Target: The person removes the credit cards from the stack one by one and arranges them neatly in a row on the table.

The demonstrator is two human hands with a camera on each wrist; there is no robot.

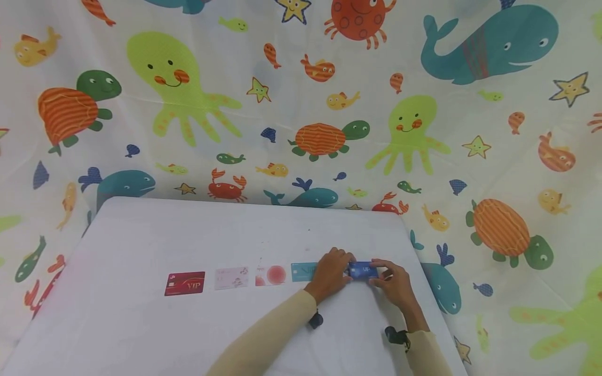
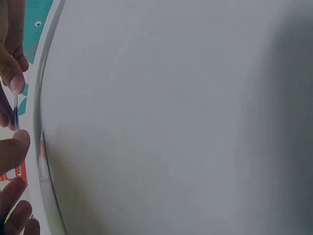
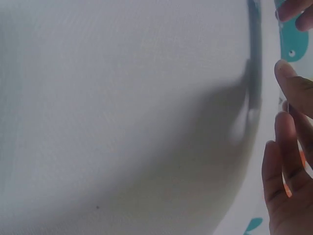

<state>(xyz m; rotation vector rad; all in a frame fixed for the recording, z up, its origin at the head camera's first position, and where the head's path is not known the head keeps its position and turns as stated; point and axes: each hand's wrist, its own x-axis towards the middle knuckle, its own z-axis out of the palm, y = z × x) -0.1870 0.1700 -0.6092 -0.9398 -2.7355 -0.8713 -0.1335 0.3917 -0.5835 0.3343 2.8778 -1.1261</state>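
A blue card (image 1: 363, 270) is between my two hands at the right end of a row of cards. My right hand (image 1: 394, 282) pinches its right end between thumb and fingers. At its left end, my left hand (image 1: 331, 274) holds the card, with the back of the hand toward the head camera. That hand partly covers a teal card (image 1: 303, 271) lying beside it. In the left wrist view the blue card (image 2: 15, 110) shows only as a thin edge between fingertips.
To the left lie a red VIP card (image 1: 185, 283), a pale pink card (image 1: 231, 278) and a white card with a red circle (image 1: 276, 274). They rest on a white table (image 1: 141, 334). A curtain printed with sea animals (image 1: 291, 94) hangs behind the table and along its sides.
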